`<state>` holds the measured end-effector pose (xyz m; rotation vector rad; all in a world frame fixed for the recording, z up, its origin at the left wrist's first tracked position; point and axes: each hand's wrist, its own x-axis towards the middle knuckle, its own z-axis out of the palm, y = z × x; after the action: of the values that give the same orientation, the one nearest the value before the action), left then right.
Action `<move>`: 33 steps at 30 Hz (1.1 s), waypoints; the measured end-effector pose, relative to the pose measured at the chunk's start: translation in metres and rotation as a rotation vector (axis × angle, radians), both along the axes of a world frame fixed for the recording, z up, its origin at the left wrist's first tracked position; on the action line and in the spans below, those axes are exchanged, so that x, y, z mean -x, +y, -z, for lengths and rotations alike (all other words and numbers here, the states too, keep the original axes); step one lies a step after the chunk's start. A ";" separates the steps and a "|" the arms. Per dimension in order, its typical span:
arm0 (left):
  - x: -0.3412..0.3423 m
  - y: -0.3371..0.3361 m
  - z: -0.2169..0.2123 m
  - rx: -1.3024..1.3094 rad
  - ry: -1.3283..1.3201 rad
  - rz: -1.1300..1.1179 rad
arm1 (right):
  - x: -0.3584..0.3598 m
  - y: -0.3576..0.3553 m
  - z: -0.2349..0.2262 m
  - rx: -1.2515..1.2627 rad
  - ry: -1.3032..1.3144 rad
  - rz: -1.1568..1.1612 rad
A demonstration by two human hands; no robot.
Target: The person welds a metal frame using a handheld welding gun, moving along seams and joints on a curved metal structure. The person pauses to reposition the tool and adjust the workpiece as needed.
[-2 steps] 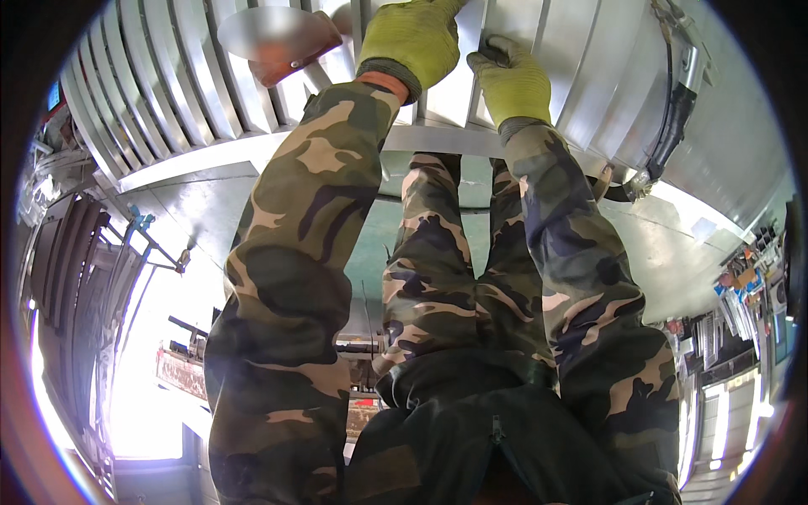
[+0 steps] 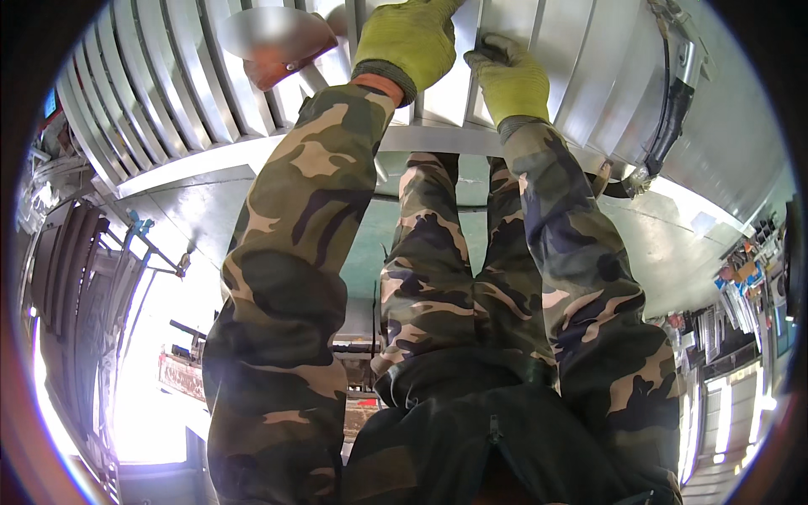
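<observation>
A row of upright, shiny metal fins (image 2: 168,93) runs across the top of the head view. My left hand (image 2: 412,38), in a yellow-green glove, rests on the fins near the middle; its fingertips run off the top edge. My right hand (image 2: 509,80), gloved the same, is just to the right, with its fingers curled over the edge of one fin (image 2: 547,42). Both camouflage sleeves reach up from below. My camouflage trouser legs (image 2: 438,252) show between them.
A reddish-brown tool handle (image 2: 286,59) with a blurred top lies against the fins left of my left hand. A black hose with a metal fitting (image 2: 673,118) hangs at the right. A flat metal sheet (image 2: 194,172) lies below the fins. Dark racks (image 2: 76,278) stand at the left.
</observation>
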<state>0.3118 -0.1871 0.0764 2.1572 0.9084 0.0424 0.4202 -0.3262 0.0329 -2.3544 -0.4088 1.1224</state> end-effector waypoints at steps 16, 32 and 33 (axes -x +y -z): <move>-0.002 0.003 -0.006 0.075 -0.075 -0.036 | -0.006 -0.005 -0.004 -0.113 0.109 0.096; -0.014 0.000 -0.008 0.020 -0.024 -0.065 | -0.012 -0.006 -0.019 -0.129 0.136 0.062; -0.015 -0.001 -0.008 0.010 -0.031 -0.061 | -0.014 -0.009 -0.012 -0.145 0.105 0.034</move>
<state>0.3271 -0.1882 0.0840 2.1137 0.9541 0.1002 0.4340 -0.3351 0.0451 -2.1591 -0.3973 1.1551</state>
